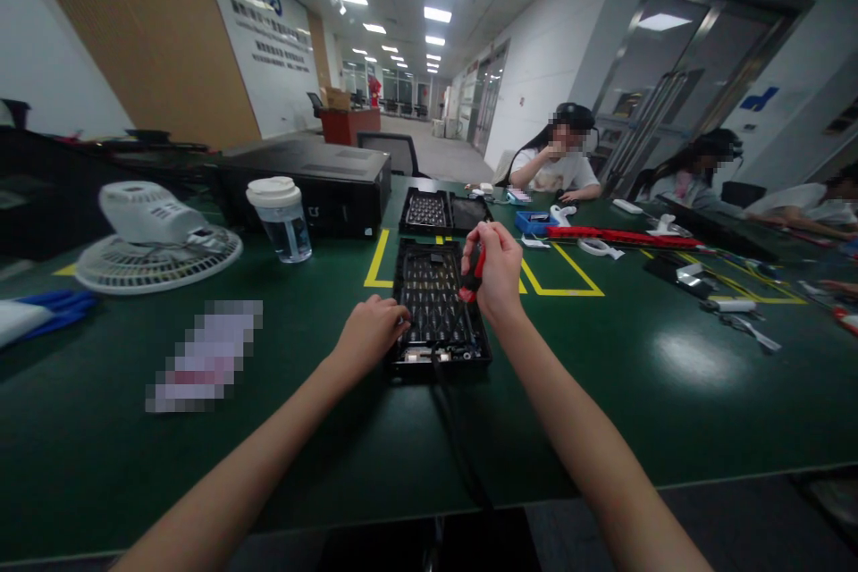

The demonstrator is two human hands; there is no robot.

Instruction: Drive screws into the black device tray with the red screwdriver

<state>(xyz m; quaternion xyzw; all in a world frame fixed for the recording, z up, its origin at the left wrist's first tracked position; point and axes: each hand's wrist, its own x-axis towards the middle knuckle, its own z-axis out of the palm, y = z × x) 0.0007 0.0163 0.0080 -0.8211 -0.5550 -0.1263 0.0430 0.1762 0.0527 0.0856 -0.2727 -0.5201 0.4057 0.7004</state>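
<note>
In the head view, the screwdriver-bit case (pixel 416 273) lies open on the green counter (pixel 603 438), straight in front of the person and between the two forearms. Its long axis runs away from the body, with one short end toward the near edge of the counter; rows of small metal bits fill most of its inside, and a strip of larger loose pieces lies across the near end.

The left hand (pixel 371 328) is at the left long wall of the case, knuckles up and fingers bent, the fingertips meeting the rim. Whether they pinch that wall or only rest against it, I cannot tell. The right hand (pixel 500 268) is raised over the right long edge, its fingers closed around a red-and-black hand tool (pixel 477 273) that leans, its lower end toward the case. The working tip of the tool is too blurred to make out.

So the bit rows lie to the left of the right hand and below it, and to the right of the left hand. Of the two, the left hand is the nearer to the case, since it touches it, while the right hand seems to be held above.

A dark cable (pixel 454 429) runs from the near end of the case toward the body. Beyond the far end, a second open case (pixel 427 209) sits near yellow tape (pixel 376 259).
</note>
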